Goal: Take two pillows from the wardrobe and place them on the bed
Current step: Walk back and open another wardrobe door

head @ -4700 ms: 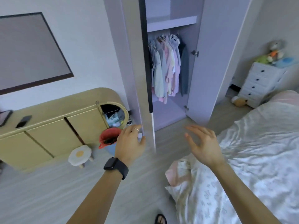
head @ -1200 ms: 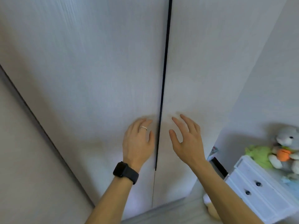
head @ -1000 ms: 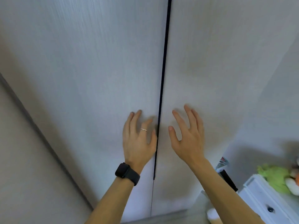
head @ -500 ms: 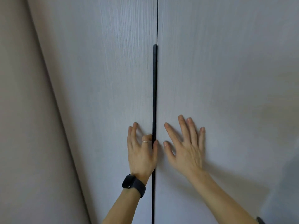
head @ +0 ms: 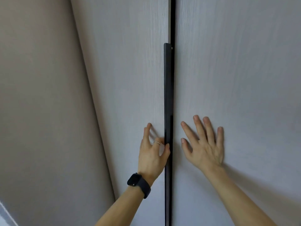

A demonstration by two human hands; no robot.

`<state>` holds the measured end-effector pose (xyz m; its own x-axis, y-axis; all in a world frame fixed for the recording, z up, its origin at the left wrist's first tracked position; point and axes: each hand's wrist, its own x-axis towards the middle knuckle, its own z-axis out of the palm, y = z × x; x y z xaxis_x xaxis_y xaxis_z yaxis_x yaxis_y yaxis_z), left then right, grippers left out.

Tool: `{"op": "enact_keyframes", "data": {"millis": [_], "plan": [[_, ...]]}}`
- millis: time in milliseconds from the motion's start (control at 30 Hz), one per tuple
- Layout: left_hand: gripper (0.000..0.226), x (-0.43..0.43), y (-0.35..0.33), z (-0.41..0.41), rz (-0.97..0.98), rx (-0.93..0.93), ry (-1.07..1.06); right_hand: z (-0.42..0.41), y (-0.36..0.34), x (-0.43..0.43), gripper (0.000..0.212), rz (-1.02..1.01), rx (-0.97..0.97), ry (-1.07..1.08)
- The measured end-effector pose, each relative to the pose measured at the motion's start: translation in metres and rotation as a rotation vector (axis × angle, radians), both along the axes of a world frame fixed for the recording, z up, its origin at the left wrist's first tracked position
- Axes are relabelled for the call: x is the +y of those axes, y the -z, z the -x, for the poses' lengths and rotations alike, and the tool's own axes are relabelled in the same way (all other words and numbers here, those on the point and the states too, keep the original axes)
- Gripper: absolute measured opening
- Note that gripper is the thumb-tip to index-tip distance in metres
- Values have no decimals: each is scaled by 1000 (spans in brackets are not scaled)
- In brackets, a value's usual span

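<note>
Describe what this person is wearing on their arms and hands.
No sleeves are in view. The left hand has a thin silver ring on one finger. On that wrist is a black smartwatch with a rounded rectangular face and a dark strap. The right hand shows no ring, watch or glove.

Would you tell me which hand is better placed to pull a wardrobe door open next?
Left, probably. The left hand has its thumb and a curled finger on the handle at the edge of the left door. The right hand lies flat on the right door, with nothing to grip.
</note>
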<state>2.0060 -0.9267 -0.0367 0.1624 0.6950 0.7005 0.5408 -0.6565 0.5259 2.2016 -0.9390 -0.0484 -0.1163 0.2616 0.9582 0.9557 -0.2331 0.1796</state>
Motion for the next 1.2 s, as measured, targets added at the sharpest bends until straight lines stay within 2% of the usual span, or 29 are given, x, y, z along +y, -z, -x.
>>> {"op": "enact_keyframes", "data": {"millis": [100, 200, 267, 367, 467, 567, 667, 733, 833, 967, 1200], "plan": [[12, -22, -1, 21, 55, 18, -1, 2, -4, -7, 62, 25, 29, -27], [6, -45, -1, 53, 125, 1, 20, 20, 1, -21, 59, 93, 221, -150], [12, -61, -2, 77, 160, -33, 62, 47, 12, -35, 55, 179, 393, -394], [13, -83, -4, 111, 281, -152, 111, 97, 36, -63, 48, 461, 771, -930], [11, -99, -6, 140, 375, -238, 140, 144, 62, -85, 40, 636, 914, -1195], [10, -107, -7, 161, 413, -239, 129, 185, 79, -91, 38, 666, 942, -1307], [14, -112, -5, 180, 441, -282, 81, 214, 83, -88, 40, 660, 983, -1324], [10, -116, -6, 192, 458, -313, 52, 229, 84, -85, 42, 600, 951, -1331], [6, -121, -8, 210, 429, -266, -74, 250, 85, -80, 46, 568, 882, -1365], [24, -128, -18, 232, 331, -225, -217, 267, 83, -65, 58, 625, 765, -1402], [44, -134, -35, 255, 165, -247, -396, 309, 71, -50, 82, 782, 611, -1321]]}}
